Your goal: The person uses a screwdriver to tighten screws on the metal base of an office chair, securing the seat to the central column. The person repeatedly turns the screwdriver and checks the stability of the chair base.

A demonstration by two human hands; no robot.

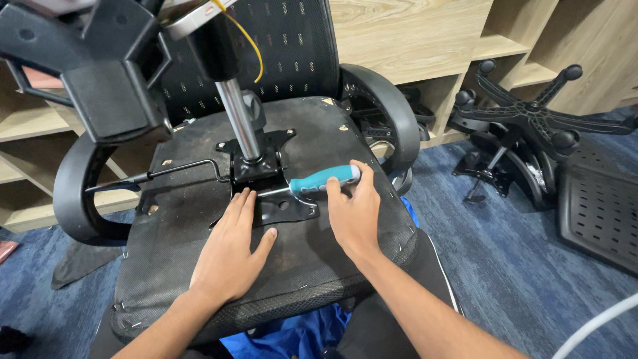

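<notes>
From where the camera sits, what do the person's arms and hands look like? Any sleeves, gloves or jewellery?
Both hands are bare: no gloves on the left hand or the right hand. No rings, watch or wristband show. Both forearms are uncovered as far as the picture's lower edge, so no sleeve is in view. Nails look short and unpainted.

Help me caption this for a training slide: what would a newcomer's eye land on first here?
Probably the teal-handled screwdriver at centre, gripped by the right hand, its shaft pointing at the black metal plate on the upturned chair seat. The left hand lies flat on the seat beside that plate. Next, the shiny gas cylinder rising from the plate, and a spare wheeled chair base at upper right.
</notes>
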